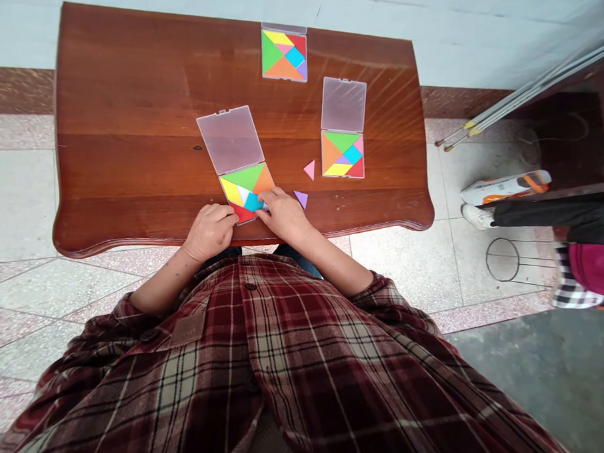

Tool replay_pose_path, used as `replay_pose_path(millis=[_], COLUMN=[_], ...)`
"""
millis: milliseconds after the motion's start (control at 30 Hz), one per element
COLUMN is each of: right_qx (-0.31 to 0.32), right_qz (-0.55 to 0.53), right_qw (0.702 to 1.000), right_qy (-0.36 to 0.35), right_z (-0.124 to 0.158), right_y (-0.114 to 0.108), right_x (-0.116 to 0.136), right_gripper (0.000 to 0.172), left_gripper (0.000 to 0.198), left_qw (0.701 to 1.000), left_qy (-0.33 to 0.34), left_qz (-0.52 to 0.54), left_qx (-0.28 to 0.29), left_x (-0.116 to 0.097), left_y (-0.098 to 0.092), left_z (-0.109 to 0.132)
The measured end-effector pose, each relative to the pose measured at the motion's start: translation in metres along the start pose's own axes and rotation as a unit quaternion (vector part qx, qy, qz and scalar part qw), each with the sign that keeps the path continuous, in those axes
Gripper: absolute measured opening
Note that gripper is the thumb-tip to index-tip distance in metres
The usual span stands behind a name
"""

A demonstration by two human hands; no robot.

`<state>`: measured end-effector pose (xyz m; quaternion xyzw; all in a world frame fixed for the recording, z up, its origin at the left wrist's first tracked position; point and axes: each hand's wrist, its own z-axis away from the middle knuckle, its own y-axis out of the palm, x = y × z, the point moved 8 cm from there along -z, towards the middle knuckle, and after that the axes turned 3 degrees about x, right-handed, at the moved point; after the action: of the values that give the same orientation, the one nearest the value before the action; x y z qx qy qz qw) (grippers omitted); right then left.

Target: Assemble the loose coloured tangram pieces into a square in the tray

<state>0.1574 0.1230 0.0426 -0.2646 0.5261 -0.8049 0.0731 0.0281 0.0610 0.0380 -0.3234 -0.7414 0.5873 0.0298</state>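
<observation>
An open case (230, 140) with a clear lid lies tilted near the table's front edge. In its tray sit green, orange, yellow and red pieces. My right hand (284, 216) has its fingers bent over the tray's right side, at the blue piece (253, 202). My left hand (210, 232) rests with curled fingers at the lower left corner, touching the red piece (243, 214). White gaps show beside the blue piece. A pink triangle (310, 169) and a purple triangle (301, 198) lie loose on the wood, right of the case.
A filled open case (342, 154) lies to the right on the brown table (126, 125); another filled case (284, 55) is at the far edge. Beyond the table's right end are a person's leg (533, 214), a bag (506, 187) and a wire stool (503, 259).
</observation>
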Motion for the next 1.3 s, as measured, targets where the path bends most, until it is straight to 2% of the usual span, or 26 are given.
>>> replay_pose_path(millis=[233,467,633,733,833,967,1100,1200,1300], right_qx=[-0.013,-0.01,-0.009,-0.018,-0.068,-0.103,-0.086,-0.073,-0.067], right_qz=[-0.036,-0.033,-0.028,-0.05,-0.077,-0.07,-0.043,-0.034,-0.031], right_qw=[0.999,0.999,0.999,0.998,0.995,0.988,0.983,0.982,0.982], right_qy=[-0.009,-0.026,-0.025,-0.027,0.002,0.087,0.156,0.169,0.171], right_z=[-0.001,0.0,0.002,0.003,0.006,0.014,0.024,0.026,0.024], right_y=[-0.005,0.004,0.009,0.001,-0.021,-0.041,-0.036,-0.028,-0.025], right_x=[-0.002,-0.009,-0.005,-0.008,-0.027,-0.066,-0.091,-0.095,-0.096], right_gripper=[0.024,0.033,0.034,0.032,0.032,0.03,0.034,0.037,0.034], left_gripper=[0.027,0.025,0.025,0.026,0.027,0.028,0.033,0.032,0.03], left_qw=[0.999,0.999,0.996,0.996,0.998,0.997,0.996,0.997,0.999], left_qy=[0.029,-0.017,-0.001,-0.002,-0.018,-0.053,-0.08,-0.071,-0.032], left_qz=[-0.026,-0.027,-0.067,-0.063,-0.051,-0.024,0.019,0.024,0.009], left_qx=[-0.028,-0.041,-0.064,-0.058,-0.043,-0.043,-0.046,-0.014,0.032], left_x=[-0.003,0.006,0.003,0.003,0.007,0.014,0.016,0.006,-0.009], left_y=[-0.003,-0.003,-0.008,-0.008,-0.005,-0.004,-0.008,-0.009,-0.005], left_z=[0.002,0.004,0.003,0.002,0.002,0.005,0.001,-0.011,-0.026])
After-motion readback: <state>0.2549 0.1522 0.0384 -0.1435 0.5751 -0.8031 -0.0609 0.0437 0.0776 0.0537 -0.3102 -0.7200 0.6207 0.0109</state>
